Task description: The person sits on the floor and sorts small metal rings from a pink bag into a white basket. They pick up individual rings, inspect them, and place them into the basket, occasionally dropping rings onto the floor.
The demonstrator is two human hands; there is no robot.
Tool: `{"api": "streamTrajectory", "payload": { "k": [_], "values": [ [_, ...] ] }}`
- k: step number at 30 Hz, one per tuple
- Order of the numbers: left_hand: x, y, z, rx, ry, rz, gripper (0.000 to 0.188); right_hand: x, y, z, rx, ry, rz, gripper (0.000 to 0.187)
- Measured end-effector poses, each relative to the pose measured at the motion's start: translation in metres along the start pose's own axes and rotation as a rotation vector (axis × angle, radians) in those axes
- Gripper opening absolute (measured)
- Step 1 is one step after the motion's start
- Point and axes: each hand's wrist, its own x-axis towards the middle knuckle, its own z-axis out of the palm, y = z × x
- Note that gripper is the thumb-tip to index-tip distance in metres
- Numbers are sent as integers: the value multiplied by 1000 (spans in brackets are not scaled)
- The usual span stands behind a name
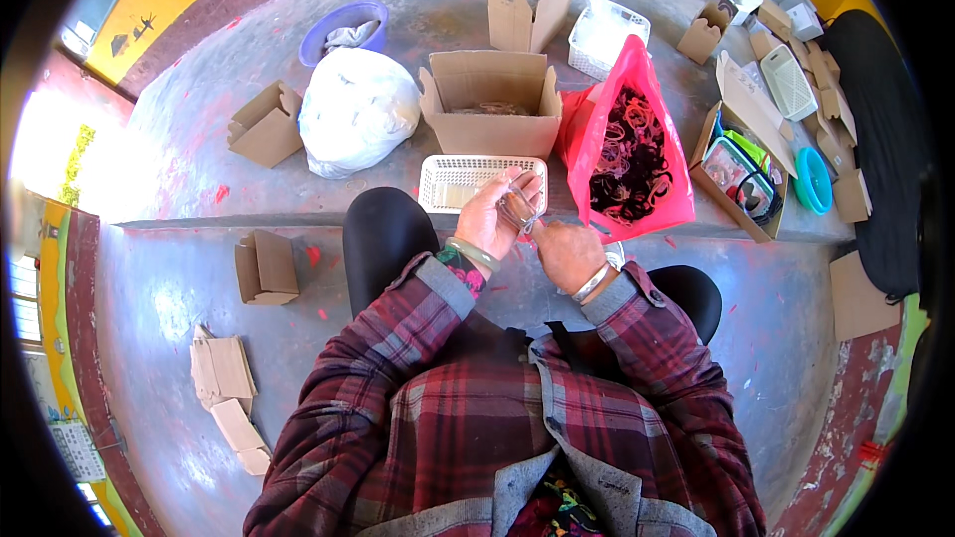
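My left hand point(485, 221), palm up with a pale bangle at the wrist, holds a small bundle of thin, shiny, brownish loops point(516, 207). The fingers of my right hand point(571, 257) are curled in and pinch at the near end of this bundle. Just beyond my left hand lies a white slotted plastic basket point(434, 186). To the right of my hands, an open pink plastic bag point(676, 164) is full of dark and pink hair ties point(629, 164). Behind the basket, an open cardboard box point(492, 134) has brownish contents low inside.
On the raised ledge stand a stuffed white bag point(360, 111), a purple basin point(316, 40), a tall carton point(511, 22) and a white basket point(595, 63). At right are a box of goods point(761, 229) and a teal basket point(812, 181). Cardboard pieces point(224, 368) lie at lower left.
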Motion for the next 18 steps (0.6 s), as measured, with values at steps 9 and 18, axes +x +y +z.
{"api": "streamTrajectory", "payload": {
  "k": [9, 18],
  "values": [
    [-2, 1, 1, -158, -72, -52, 46, 1, -4, 3, -9, -1, 13, 11],
    [-2, -9, -7, -29, -97, -62, 42, 0, -6, 4, 6, 5, 70, 11]
  ]
}}
